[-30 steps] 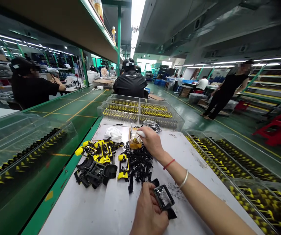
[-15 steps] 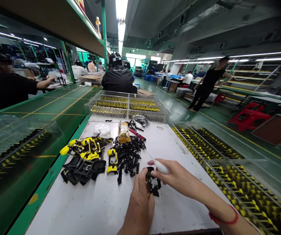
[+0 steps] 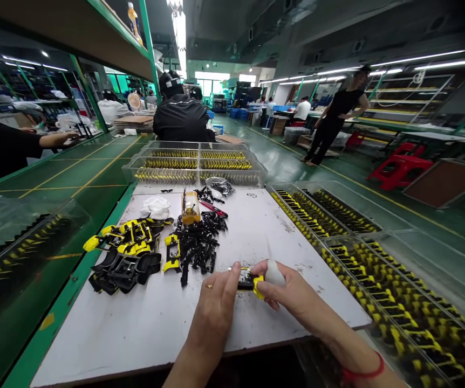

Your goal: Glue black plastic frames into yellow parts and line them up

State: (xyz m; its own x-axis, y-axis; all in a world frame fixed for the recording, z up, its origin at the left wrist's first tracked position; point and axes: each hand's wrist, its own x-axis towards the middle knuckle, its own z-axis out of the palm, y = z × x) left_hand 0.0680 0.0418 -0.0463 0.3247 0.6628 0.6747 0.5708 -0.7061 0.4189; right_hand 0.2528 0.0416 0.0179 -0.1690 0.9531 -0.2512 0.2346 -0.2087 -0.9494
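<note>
A black-and-yellow plastic part (image 3: 246, 278) is held low over the white board, its yellow end turned to the right. My left hand (image 3: 215, 307) is closed on its left side, fingers over the edge. In my right hand (image 3: 287, 285) is a white bulb-shaped tool (image 3: 274, 273) with a thin tip pointing up and away; its exact kind is unclear. The thumb and fingers of that hand also pinch the part's yellow end. Left of the hands lie a heap of small black parts (image 3: 200, 242), a yellow-and-black frame (image 3: 171, 253) and several black curved parts (image 3: 127, 269).
Yellow-and-black parts (image 3: 135, 237), a white cloth (image 3: 155, 207), a small orange-yellow box (image 3: 191, 208) and red tweezers-like tool (image 3: 214, 208) lie on the white board (image 3: 135, 334). Clear trays of parts flank it (image 3: 325, 241). A seated person (image 3: 182, 118) is ahead; another person (image 3: 337, 116) stands right.
The part has been turned over, from its dark side to a view with yellow and a pale inner piece. My right fingers have moved onto its yellow end. The camera view has shifted.
</note>
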